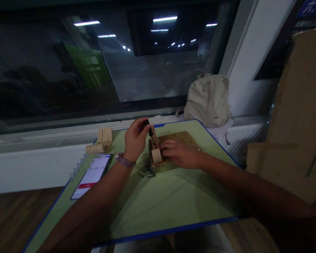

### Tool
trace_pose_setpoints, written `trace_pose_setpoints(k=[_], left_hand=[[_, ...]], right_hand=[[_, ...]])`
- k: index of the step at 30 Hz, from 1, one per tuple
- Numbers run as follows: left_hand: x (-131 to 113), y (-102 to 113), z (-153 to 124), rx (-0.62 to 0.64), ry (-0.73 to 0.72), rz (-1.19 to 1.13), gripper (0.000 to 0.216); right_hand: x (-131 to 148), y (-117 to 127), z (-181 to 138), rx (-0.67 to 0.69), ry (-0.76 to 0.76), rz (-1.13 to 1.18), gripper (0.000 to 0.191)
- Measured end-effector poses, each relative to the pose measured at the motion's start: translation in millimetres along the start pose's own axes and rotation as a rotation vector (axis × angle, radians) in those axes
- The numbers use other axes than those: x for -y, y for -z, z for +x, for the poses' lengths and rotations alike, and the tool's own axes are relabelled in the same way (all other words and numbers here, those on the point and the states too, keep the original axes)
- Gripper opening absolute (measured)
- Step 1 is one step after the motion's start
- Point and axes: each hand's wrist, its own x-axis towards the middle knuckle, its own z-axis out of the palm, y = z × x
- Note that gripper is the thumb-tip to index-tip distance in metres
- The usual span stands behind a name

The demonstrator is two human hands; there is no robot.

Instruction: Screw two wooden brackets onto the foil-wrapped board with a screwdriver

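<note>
My left hand (135, 140) is closed around the black handle of a screwdriver (150, 132), whose shaft points down at a light wooden piece (156, 155). My right hand (180, 153) reaches in from the right, with its fingertips closed against the side of the wooden piece. Under the wood lies a flat slab wrapped in brown tape (191, 138). Several small dark screws (149, 173) are scattered by its near left corner. The screwdriver's tip and the spot it meets are too small and blurred to make out.
The green table (168, 200) has a blue edge. Further wooden pieces (104, 138) stand at its back left, above a phone (91, 177) with a lit screen. A beige backpack (209, 100) sits behind the table, and cardboard (295, 116) leans at the right.
</note>
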Motion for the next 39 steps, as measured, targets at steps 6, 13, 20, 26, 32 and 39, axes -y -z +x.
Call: trace_pose_setpoints(k=[6, 13, 20, 26, 32, 39], left_hand=[[-0.8, -2.1, -1.0, 0.007, -0.010, -0.027, 0.027], [-3.0, -2.0, -2.3, 0.033, 0.006, -0.064, 0.026], [-2.0, -2.8, -2.9, -0.021, -0.040, -0.019, 0.027], [-0.9, -0.3, -0.4, 0.005, -0.017, -0.077, 0.028], [4.6, 2.4, -0.5, -0.054, -0.064, 0.011, 0.020], [3.9, -1.4, -3.4, -0.030, -0.053, -0.082, 0.023]], right_hand=[[1.1, 0.5, 1.1, -0.032, 0.028, 0.004, 0.037], [-0.3, -1.2, 0.5, -0.040, 0.036, 0.016, 0.038], [-0.2, -2.7, 0.4, -0.046, 0.041, -0.019, 0.027], [-2.5, -4.9, -0.5, -0.064, 0.059, 0.020, 0.024], [-2.9, -5.3, -0.8, -0.051, 0.043, 0.019, 0.024], [-1.2, -4.1, -1.9, -0.064, 0.029, 0.051, 0.025]])
